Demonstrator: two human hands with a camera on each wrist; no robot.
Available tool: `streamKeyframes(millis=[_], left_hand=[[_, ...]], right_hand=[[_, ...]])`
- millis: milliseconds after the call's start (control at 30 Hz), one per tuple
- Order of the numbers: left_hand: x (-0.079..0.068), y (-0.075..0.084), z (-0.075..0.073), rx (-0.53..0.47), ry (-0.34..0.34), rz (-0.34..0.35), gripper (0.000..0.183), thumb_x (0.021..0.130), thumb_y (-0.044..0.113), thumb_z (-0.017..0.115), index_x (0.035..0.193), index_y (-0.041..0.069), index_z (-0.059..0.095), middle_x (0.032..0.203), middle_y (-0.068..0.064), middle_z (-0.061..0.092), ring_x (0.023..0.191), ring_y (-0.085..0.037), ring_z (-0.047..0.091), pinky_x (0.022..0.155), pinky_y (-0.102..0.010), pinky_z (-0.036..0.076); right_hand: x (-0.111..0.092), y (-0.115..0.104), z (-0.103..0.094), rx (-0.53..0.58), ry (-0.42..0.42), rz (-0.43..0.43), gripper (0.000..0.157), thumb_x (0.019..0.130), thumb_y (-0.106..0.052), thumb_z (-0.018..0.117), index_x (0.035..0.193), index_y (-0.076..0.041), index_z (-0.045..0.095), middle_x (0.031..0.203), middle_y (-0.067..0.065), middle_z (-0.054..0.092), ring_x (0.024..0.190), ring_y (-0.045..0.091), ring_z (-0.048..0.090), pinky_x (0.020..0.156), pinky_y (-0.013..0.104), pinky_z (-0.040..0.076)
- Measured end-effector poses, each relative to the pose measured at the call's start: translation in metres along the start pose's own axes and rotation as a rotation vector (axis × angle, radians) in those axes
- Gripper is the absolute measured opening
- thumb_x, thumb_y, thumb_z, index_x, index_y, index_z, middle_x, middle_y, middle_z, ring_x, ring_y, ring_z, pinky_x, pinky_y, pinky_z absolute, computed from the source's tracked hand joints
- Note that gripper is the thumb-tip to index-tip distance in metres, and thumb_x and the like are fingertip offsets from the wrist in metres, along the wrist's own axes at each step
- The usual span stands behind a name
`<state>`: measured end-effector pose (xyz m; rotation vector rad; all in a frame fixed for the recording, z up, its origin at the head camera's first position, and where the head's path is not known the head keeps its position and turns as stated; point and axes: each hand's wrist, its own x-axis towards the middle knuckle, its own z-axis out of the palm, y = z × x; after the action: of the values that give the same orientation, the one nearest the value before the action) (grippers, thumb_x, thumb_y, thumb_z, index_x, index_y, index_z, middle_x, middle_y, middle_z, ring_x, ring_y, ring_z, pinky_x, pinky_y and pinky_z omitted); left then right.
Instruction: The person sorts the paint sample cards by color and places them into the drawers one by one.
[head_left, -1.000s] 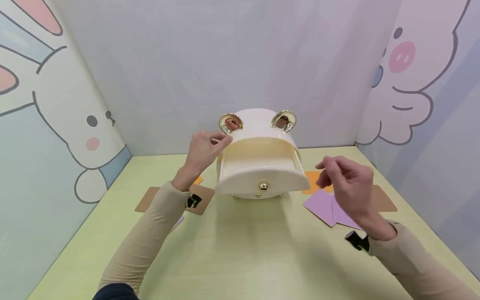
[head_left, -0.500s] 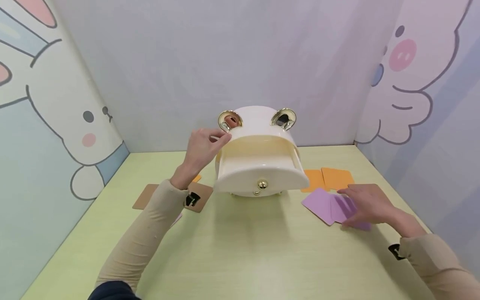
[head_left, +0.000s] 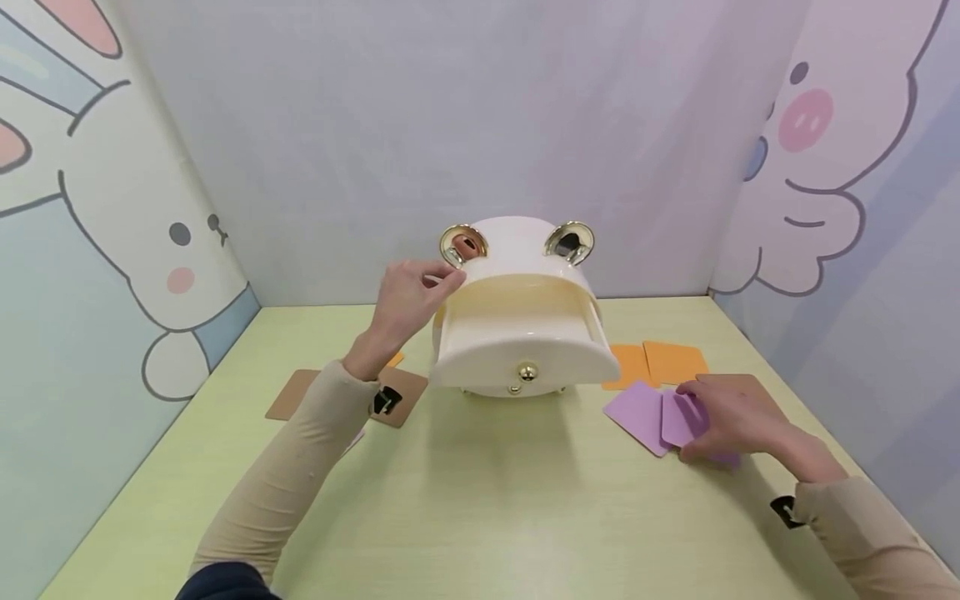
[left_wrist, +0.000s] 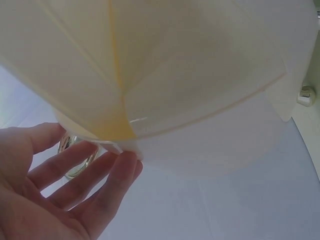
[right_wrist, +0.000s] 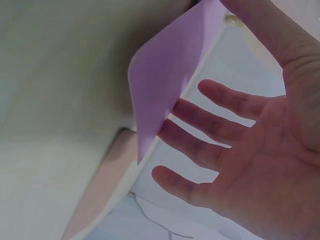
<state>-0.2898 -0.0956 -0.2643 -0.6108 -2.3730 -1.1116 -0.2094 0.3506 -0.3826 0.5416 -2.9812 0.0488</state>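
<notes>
Your left hand (head_left: 405, 300) has a narrow grip, with thumb and fingers pinching the upper left edge of the white box (head_left: 513, 242), just beside one of its two gold-rimmed ears (head_left: 573, 243). The box stands upright on the worktop (head_left: 510, 517), straight ahead of you, its front facing you. Its drawer (head_left: 480, 362) juts out towards you, with the long axis of the curved front running left to right and the gold knob (head_left: 527, 372) pointing your way.

Your right hand (head_left: 738, 423) has a wide grip, arched over the purple card (head_left: 681, 418) to the right of the box. The thumb is at the card's near side and the fingers reach across to the far side; I cannot tell whether they press on it. That card's long axis runs mostly left to right, its right end slanting towards you. It overlaps the other purple card (head_left: 636, 417), whose long axis runs diagonally from far left to near right.

Beyond them lie two orange cards (head_left: 675, 363), and a brown card (head_left: 742, 392) sits partly behind your right hand. Two more brown cards (head_left: 407, 395) lie either side of your left forearm
</notes>
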Motion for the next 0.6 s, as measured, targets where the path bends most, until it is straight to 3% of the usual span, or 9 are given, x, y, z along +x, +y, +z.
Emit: streamKeyframes(millis=[33, 133, 233, 467, 600], left_hand=[[0.000, 0.000, 0.000, 0.003, 0.002, 0.001, 0.023, 0.090, 0.030, 0.066, 0.094, 0.010, 0.078, 0.087, -0.008, 0.076, 0.075, -0.023, 0.073, 0.069, -0.035, 0.055], [0.001, 0.000, 0.000, 0.006, 0.008, 0.001, 0.022, 0.090, 0.030, 0.067, 0.094, 0.010, 0.078, 0.087, -0.008, 0.076, 0.075, -0.022, 0.073, 0.068, -0.034, 0.055], [0.000, 0.001, -0.001, 0.007, 0.008, 0.004, 0.022, 0.090, 0.029, 0.066, 0.093, 0.011, 0.078, 0.086, -0.007, 0.076, 0.075, -0.022, 0.073, 0.067, -0.035, 0.056], [0.002, -0.001, -0.001, 0.008, 0.013, 0.021, 0.020, 0.090, 0.027, 0.066, 0.091, 0.011, 0.078, 0.086, -0.007, 0.076, 0.075, -0.023, 0.073, 0.068, -0.036, 0.056], [0.002, -0.001, 0.000, 0.004, 0.013, 0.013, 0.019, 0.090, 0.027, 0.066, 0.091, 0.012, 0.078, 0.086, -0.007, 0.076, 0.074, -0.022, 0.073, 0.067, -0.036, 0.056]], right_hand=[[0.002, -0.001, -0.004, -0.008, 0.005, 0.003, 0.081, 0.049, -0.058, 0.086, 0.112, -0.012, 0.065, 0.086, -0.005, 0.062, 0.071, 0.010, 0.049, 0.061, 0.027, 0.037], [0.009, -0.006, -0.023, 0.114, -0.017, 0.008, 0.082, 0.054, -0.052, 0.087, 0.117, -0.006, 0.061, 0.105, 0.005, 0.067, 0.087, 0.018, 0.058, 0.070, 0.036, 0.045], [0.016, -0.016, -0.047, 0.209, -0.011, 0.003, 0.082, 0.058, -0.048, 0.088, 0.120, -0.004, 0.058, 0.114, 0.012, 0.064, 0.100, 0.026, 0.058, 0.078, 0.042, 0.046], [0.035, -0.043, -0.101, 0.324, 0.062, -0.087, 0.081, 0.060, -0.045, 0.089, 0.124, -0.005, 0.058, 0.124, 0.015, 0.063, 0.116, 0.033, 0.055, 0.094, 0.050, 0.043], [0.044, -0.060, -0.126, 0.344, 0.101, -0.121, 0.078, 0.058, -0.041, 0.091, 0.123, -0.011, 0.060, 0.124, 0.011, 0.064, 0.116, 0.031, 0.056, 0.093, 0.048, 0.043]])
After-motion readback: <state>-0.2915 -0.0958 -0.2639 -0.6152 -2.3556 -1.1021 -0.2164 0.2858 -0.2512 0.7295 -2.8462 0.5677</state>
